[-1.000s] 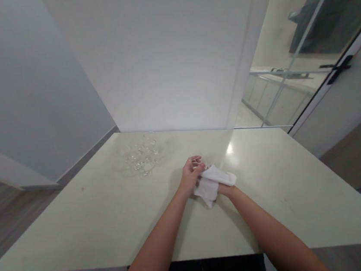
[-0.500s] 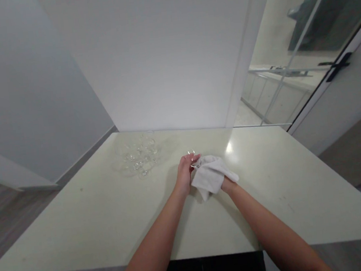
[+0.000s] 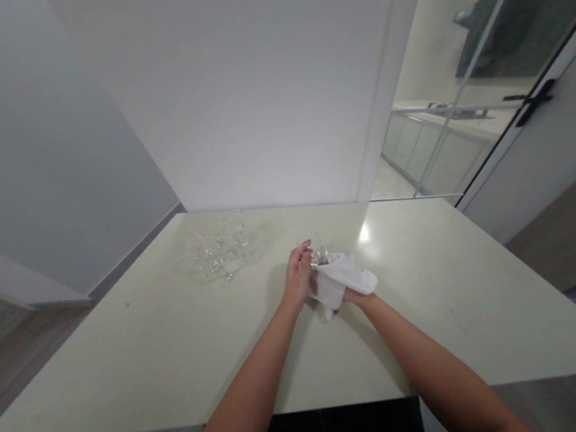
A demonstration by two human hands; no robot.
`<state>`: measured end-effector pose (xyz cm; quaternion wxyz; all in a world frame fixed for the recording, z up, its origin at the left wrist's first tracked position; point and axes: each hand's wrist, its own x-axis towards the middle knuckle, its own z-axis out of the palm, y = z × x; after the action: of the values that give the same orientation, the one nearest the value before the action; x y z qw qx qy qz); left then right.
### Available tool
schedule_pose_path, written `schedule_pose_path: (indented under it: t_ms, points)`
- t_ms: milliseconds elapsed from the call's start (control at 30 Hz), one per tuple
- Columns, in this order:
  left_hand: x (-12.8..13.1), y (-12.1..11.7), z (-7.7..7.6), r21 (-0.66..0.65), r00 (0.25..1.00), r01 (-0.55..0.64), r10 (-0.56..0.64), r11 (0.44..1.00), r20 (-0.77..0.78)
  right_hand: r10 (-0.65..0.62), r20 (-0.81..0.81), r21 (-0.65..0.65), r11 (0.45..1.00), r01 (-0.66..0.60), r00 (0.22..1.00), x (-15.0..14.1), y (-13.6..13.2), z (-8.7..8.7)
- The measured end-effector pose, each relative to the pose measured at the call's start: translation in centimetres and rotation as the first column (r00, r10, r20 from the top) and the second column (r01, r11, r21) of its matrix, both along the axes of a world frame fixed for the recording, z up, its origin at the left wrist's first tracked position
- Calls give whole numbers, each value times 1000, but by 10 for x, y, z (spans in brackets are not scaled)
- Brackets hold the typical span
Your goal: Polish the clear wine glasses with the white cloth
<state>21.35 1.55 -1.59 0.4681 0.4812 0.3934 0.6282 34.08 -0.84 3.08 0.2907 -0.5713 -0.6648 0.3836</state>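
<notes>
Near the middle of the table, my left hand (image 3: pixel 297 274) is closed around the side of a clear glass (image 3: pixel 316 246), whose outline is faint; I cannot make out its exact shape. A white cloth (image 3: pixel 334 281) lies against the near right side of the glass. My right hand (image 3: pixel 355 297) is wrapped in this cloth and presses it to the glass; its fingers are hidden beneath the fabric. One corner of the cloth hangs down towards the tabletop.
Several clear glass pieces (image 3: pixel 222 251) stand or lie close together at the back left of the pale, glossy table (image 3: pixel 179 353). Behind it is a white wall (image 3: pixel 255 109). A glazed door with a black handle (image 3: pixel 535 103) is at the right.
The glass has turned in my hands and more of it shows beyond the cloth. My right hand and the cloth have shifted slightly left, and the cloth's folds differ.
</notes>
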Motion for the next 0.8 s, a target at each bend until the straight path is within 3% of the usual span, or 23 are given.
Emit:
schedule_pose_path:
  t_ms: [367, 800]
  points:
    - [0, 4, -6, -125, 1000, 5, -4, 992, 8, -13, 19, -21, 1000, 13, 1000, 11, -2, -22]
    - [-1, 5, -6, -128, 1000, -7, 7, 992, 5, 42, -8, -16, 999, -42, 999, 5, 2, -19]
